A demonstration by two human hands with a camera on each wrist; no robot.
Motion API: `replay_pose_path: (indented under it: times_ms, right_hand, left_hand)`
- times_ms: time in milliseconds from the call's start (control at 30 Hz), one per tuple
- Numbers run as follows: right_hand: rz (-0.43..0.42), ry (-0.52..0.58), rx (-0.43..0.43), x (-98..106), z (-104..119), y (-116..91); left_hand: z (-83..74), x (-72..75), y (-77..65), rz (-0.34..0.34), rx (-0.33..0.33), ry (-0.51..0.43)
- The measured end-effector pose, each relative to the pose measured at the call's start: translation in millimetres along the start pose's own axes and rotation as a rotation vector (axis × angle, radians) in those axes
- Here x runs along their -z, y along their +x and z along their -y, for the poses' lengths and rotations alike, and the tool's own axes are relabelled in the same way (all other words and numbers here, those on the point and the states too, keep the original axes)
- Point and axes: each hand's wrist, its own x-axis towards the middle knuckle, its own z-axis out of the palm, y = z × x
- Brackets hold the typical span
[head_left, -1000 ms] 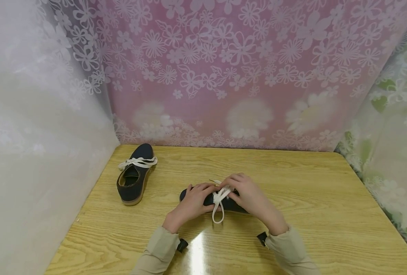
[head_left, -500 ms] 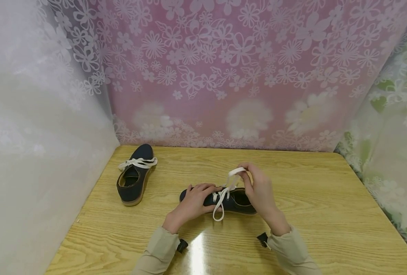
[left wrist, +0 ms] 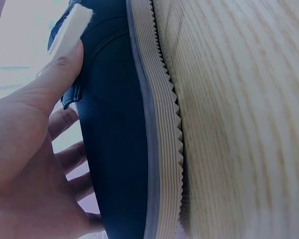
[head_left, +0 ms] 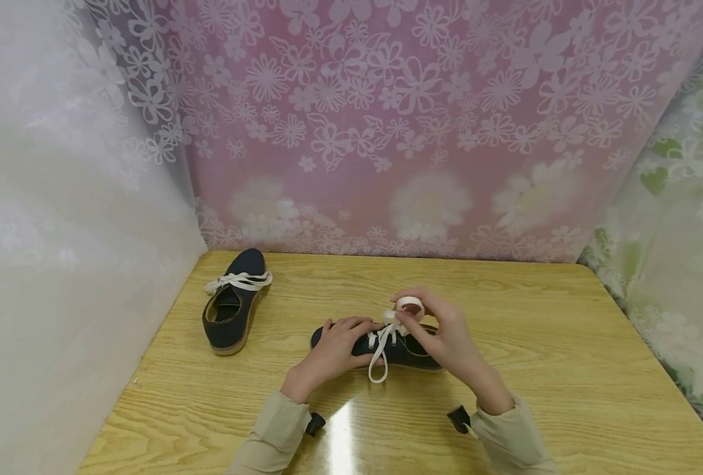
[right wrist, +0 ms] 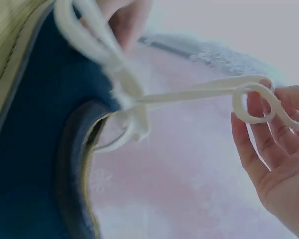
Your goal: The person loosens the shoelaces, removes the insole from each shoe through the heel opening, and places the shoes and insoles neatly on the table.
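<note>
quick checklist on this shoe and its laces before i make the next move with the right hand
1. Navy shoe steadied: ok, the left hand grips its front part from both sides.
2. Sole down on the table: ok.
3. White shoelace in the right hand: ok, held and drawn out from the shoe.
4. Held lace free of curls: not ok, it bends into a ring at the right hand.
5. Tightness at the lace crossing: cannot tell, blurred in the right wrist view.
6. Other shoe out of the way: ok, it stands apart at the far left.
</note>
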Motion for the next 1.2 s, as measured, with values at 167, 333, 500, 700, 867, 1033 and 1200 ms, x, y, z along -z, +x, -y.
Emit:
replay_pose_path:
  times_ms: [167,333,500,700,867,1033,1200]
  right_hand:
    - [0.010,0.153,-0.038,10.4,17.8,-1.7]
    - [-0.038,0.257,-0.004,20.4,28.9,-5.3]
    - [0.113,0.152,0.017,22.1,21.4,-6.1]
    - [0.416,-0.045,-0.087,13.8,5.6,-12.3]
    - [0.355,-0.235,-0.139,6.5,-4.0,-10.1]
    - [0.316,-0.374,-0.117,-0.7,-11.9,-1.5]
    - [0.414,-0.454,-0.127,-11.0,-19.7,6.2]
  left_hand:
    - [0.1,-0.2,0.2,0.003,0.007,-0.005]
    - [-1.2,1.6,0.1,0.020,0.017,0.009]
    - [-1.5,3.2,-0.5,0.009,0.003,-0.007]
    - [0.1,1.1,-0.8,0.022,0.003,-0.001]
    - [-0.4,1.6,-0.4,0.019,0.005,0.017]
    - [-0.8,2.4,-0.5,0.024,0.010,0.032]
    - [-1.0,1.8,-0.6,0.028,0.013,0.044]
